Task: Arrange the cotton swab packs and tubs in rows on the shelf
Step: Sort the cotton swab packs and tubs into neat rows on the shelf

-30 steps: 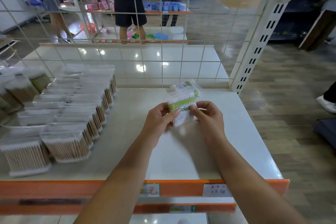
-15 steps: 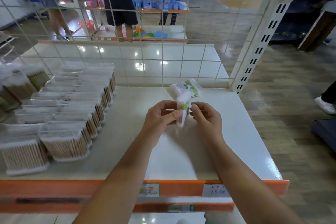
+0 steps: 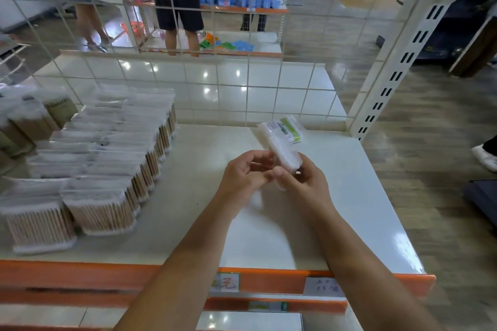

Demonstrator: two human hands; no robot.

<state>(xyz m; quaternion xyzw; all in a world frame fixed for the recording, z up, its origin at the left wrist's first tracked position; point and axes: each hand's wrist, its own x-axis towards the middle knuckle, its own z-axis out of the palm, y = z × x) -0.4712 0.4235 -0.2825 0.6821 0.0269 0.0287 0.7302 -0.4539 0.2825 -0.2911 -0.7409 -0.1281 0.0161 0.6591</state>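
Over the middle of the white shelf (image 3: 349, 209), my right hand (image 3: 304, 183) grips a small clear pack of white cotton swabs (image 3: 285, 156), blurred and turned edge-on. My left hand (image 3: 243, 173) is close beside it with fingers curled toward the pack; whether it touches the pack is unclear. Behind the hands, a second pack with a green label (image 3: 285, 129) lies flat near the wire grid. At the left, clear packs of wooden-stick swabs (image 3: 107, 158) stand in two long rows from front to back.
A white wire grid (image 3: 247, 88) closes the shelf's back, with a slotted upright post (image 3: 384, 94) at the right. Brownish swab tubs (image 3: 29, 118) stand at far left. An orange price rail (image 3: 269, 282) runs along the front edge. People stand in the aisle beyond.
The pack in my hands has turned from label-facing-me to edge-on and tilted back, and has shifted slightly right. The packs on the shelf have not moved.
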